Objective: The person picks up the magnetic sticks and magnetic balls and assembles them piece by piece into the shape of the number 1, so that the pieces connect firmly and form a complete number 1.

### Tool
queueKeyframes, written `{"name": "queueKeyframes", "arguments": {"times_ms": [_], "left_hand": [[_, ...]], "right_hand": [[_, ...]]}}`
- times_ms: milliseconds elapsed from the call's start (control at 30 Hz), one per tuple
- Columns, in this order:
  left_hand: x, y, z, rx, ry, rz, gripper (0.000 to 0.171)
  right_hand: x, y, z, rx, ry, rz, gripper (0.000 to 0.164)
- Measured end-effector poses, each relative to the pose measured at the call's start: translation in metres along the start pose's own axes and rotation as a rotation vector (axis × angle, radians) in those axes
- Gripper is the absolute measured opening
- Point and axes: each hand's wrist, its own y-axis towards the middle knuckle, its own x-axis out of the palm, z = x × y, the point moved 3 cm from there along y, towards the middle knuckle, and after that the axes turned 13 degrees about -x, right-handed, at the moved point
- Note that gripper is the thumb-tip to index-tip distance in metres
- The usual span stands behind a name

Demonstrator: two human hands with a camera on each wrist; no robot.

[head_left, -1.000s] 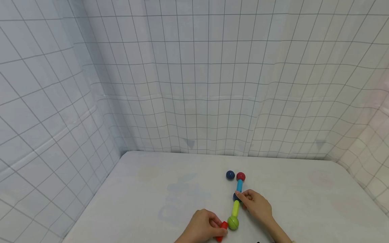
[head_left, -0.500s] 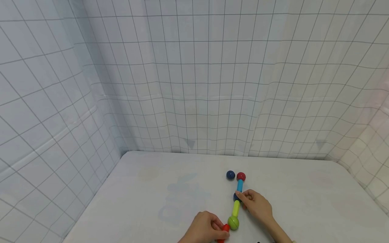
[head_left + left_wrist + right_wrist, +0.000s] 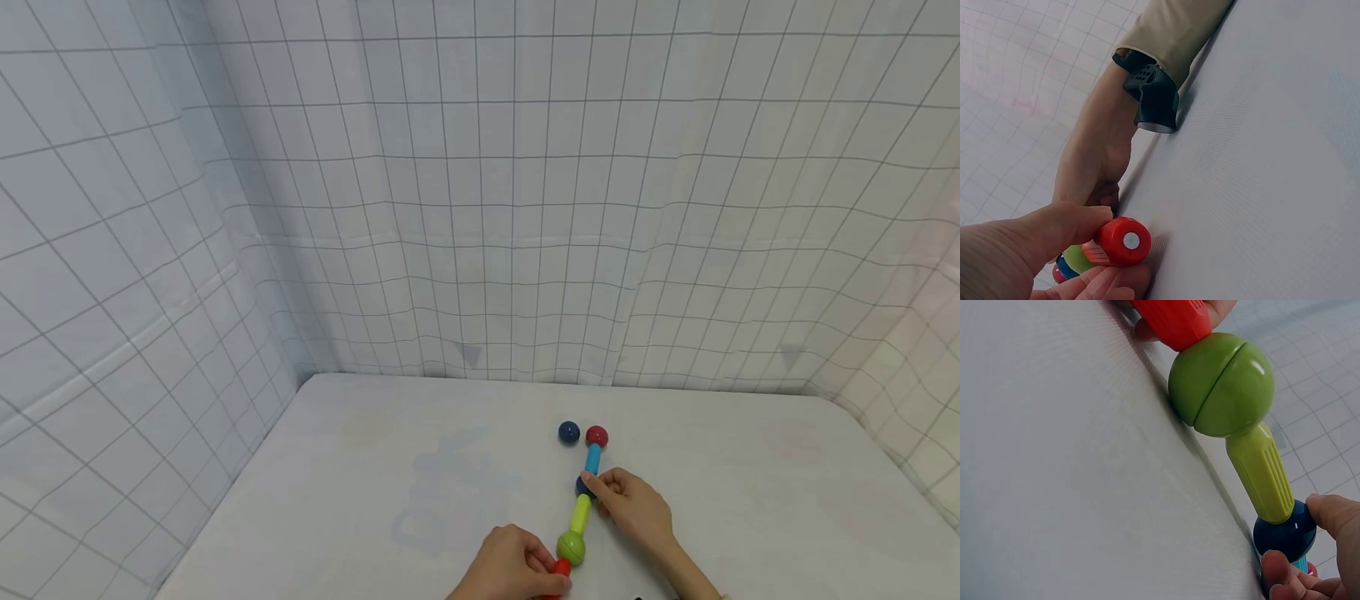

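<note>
My left hand (image 3: 510, 565) pinches a red ribbed magnetic rod (image 3: 1175, 319) between thumb and fingers; a pale round disc shows on its near end in the left wrist view. The rod's other end touches a green ball (image 3: 1221, 384). From that ball a yellow-green rod (image 3: 1261, 472) runs to a dark blue ball (image 3: 1285, 531), which my right hand (image 3: 633, 507) pinches with thumb and fingers. Beyond it a light blue rod (image 3: 592, 458) leads to a red ball (image 3: 597, 436). Together these pieces form one line on the table.
A loose dark blue ball (image 3: 568, 432) lies just left of the red ball, apart from it. The white table (image 3: 337, 500) is bordered at the back and sides by a white grid-patterned curtain (image 3: 480, 208). A dark wrist camera (image 3: 1157, 100) sits below the right sleeve.
The red rod in my left hand has moved right and come against the green ball. That ball has shifted slightly left. My right hand stays on the dark blue ball.
</note>
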Motion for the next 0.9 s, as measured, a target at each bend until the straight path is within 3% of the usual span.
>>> {"name": "queueKeyframes", "arguments": {"times_ms": [900], "left_hand": [[0.0045,0.0040,-0.0024,-0.044,-0.053,-0.029,0.019]], "right_hand": [[-0.0002,-0.0004,0.0002,0.019,0.005,-0.003,0.053]]}}
